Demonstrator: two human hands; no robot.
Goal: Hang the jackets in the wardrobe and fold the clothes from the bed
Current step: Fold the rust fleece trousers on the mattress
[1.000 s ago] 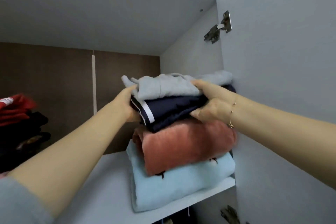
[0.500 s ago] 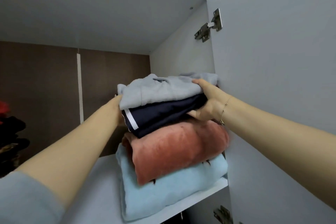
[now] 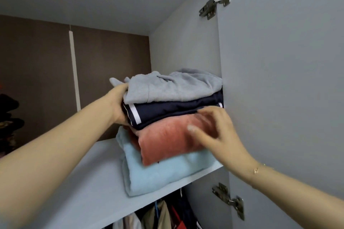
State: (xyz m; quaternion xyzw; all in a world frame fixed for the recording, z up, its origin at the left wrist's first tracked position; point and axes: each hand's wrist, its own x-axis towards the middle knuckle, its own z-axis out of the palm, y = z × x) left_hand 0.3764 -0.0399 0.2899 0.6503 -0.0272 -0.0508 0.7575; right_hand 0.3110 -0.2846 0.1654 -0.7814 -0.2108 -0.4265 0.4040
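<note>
ok my right hand (image 3: 217, 134) just let go, fingers loose; left hand (image 3: 119, 106) still steadying the navy fold (image 3: 173, 111); shelf (image 3: 89, 188) stack's basically done

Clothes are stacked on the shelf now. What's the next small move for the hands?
Probably press the pink fleece back with the right hand: its front edge juts past the navy garment and grey top above. The left hand braces the stack's left side, so a gentle push should square it.
</note>
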